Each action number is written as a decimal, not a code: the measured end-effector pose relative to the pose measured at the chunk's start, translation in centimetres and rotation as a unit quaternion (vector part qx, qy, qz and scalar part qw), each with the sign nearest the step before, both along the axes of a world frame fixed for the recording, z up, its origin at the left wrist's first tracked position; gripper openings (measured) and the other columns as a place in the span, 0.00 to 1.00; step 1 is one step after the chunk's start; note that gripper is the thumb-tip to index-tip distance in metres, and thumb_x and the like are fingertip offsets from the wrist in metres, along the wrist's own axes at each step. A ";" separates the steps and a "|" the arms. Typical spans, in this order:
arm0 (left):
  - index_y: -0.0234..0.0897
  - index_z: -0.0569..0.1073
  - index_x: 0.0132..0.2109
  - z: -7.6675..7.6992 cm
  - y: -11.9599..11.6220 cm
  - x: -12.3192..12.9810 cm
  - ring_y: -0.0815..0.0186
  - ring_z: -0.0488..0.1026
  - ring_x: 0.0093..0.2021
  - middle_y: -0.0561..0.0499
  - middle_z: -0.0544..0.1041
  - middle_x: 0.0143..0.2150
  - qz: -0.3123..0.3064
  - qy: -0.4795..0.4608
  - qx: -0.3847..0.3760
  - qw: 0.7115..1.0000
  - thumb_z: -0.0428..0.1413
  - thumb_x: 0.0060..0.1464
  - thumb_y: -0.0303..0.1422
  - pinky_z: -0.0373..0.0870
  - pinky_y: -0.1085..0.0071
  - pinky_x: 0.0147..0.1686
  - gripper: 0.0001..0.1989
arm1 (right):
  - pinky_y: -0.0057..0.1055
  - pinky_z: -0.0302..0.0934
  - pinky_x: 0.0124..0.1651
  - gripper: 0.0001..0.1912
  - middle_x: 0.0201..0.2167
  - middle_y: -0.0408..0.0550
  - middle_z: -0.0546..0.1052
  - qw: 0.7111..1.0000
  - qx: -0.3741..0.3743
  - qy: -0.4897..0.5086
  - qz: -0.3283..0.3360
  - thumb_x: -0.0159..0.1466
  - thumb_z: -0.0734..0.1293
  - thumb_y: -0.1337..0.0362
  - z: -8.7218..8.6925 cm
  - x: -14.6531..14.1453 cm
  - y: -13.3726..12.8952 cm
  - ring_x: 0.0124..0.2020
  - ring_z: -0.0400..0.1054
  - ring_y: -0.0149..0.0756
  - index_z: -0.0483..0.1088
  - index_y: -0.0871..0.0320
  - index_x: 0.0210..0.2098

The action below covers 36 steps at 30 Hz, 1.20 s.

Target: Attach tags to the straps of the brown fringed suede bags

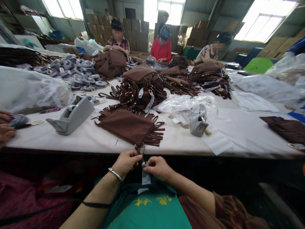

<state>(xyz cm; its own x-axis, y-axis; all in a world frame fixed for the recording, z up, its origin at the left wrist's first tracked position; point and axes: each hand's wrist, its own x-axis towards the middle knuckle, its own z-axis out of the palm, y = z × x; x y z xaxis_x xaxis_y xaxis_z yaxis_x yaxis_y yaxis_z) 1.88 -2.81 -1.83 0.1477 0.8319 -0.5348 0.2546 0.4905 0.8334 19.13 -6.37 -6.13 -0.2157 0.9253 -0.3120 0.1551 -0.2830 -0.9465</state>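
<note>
A brown fringed pouch (129, 125) lies flat at the table's front edge, its fringe spread to the right and behind. From its near corner a short brown strap with a gold-coloured clasp (142, 149) hangs over the edge. My left hand (128, 163), a bangle on its wrist, is closed in a pinch on this strap. Close beside it, my right hand (158, 168) pinches a pale translucent strip (146, 179) at the strap's lower end. The strip dangles below my fingers, above a green apron (148, 208). How the strip is joined to the strap is hidden by my fingertips.
A grey tape dispenser (72, 115) stands left, another dispenser (199, 124) right. Behind the pouch rises a pile of brown fringed bags (141, 81). Grey coiled straps (78, 68) lie back left. A co-worker's hand (1, 126) is at far left; several people work across the table.
</note>
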 end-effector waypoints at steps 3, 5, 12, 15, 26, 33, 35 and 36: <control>0.34 0.71 0.30 -0.3 0.0 0.0 0.76 0.56 0.15 0.58 0.65 0.17 -0.003 0.011 0.013 1.000 0.60 0.41 0.43 0.48 0.77 0.16 0.16 | 0.26 0.53 0.27 0.09 0.19 0.40 0.70 1.000 -0.011 0.013 -0.007 0.46 0.72 0.64 0.0 -0.1 0.1 0.22 0.58 0.26 0.70 0.61 0.23; 0.34 0.71 0.30 -0.5 0.0 0.0 0.75 0.56 0.15 0.58 0.66 0.16 -0.011 0.019 0.021 1.000 0.59 0.42 0.43 0.48 0.77 0.16 0.15 | 0.26 0.53 0.27 0.09 0.19 0.40 0.70 0.999 -0.022 0.022 -0.014 0.46 0.72 0.64 0.2 -0.2 0.2 0.21 0.58 0.26 0.70 0.62 0.23; 0.34 0.71 0.30 -0.8 0.1 -0.7 0.76 0.55 0.17 0.60 0.62 0.18 -0.011 -0.023 0.007 1.000 0.61 0.40 0.42 0.47 0.77 0.17 0.15 | 0.26 0.50 0.24 0.14 0.16 0.39 0.68 0.996 -0.058 0.050 -0.034 0.48 0.73 0.58 0.7 -0.9 0.6 0.19 0.56 0.25 0.71 0.62 0.26; 0.34 0.71 0.30 -0.9 0.0 -0.6 0.76 0.54 0.17 0.60 0.61 0.18 0.009 -0.033 0.002 0.999 0.61 0.39 0.42 0.47 0.77 0.17 0.16 | 0.25 0.51 0.25 0.16 0.18 0.40 0.69 0.994 -0.066 0.077 -0.047 0.47 0.74 0.57 0.5 -1.2 0.6 0.20 0.57 0.25 0.72 0.63 0.27; 0.35 0.68 0.27 -1.5 -0.1 -0.1 0.77 0.52 0.16 0.62 0.59 0.16 0.071 -0.092 -0.035 0.993 0.65 0.35 0.42 0.44 0.77 0.16 0.18 | 0.27 0.56 0.28 0.17 0.21 0.42 0.73 0.979 -0.070 0.145 -0.123 0.44 0.75 0.58 0.5 -2.3 0.5 0.22 0.63 0.28 0.72 0.62 0.29; 0.35 0.67 0.27 -0.8 -0.1 -0.4 0.77 0.54 0.17 0.62 0.60 0.17 0.073 -0.098 -0.029 0.992 0.65 0.36 0.44 0.47 0.79 0.16 0.19 | 0.27 0.56 0.29 0.15 0.21 0.42 0.73 0.977 -0.033 0.158 -0.143 0.46 0.74 0.58 0.6 -3.4 1.6 0.22 0.62 0.28 0.72 0.62 0.27; 0.34 0.70 0.29 -0.5 -0.4 -0.7 0.77 0.57 0.18 0.60 0.63 0.18 0.057 -0.093 -0.016 0.994 0.64 0.38 0.46 0.51 0.79 0.17 0.19 | 0.26 0.56 0.28 0.16 0.21 0.42 0.72 0.975 -0.031 0.162 -0.149 0.46 0.74 0.57 0.7 -3.5 1.9 0.22 0.62 0.27 0.72 0.62 0.27; 0.34 0.72 0.30 -0.4 -0.6 -0.9 0.76 0.59 0.19 0.59 0.65 0.19 0.047 -0.082 -0.003 0.995 0.63 0.39 0.46 0.53 0.79 0.18 0.19 | 0.26 0.56 0.27 0.16 0.20 0.42 0.72 0.974 -0.032 0.163 -0.152 0.46 0.74 0.57 0.7 -3.5 2.0 0.22 0.61 0.27 0.71 0.62 0.27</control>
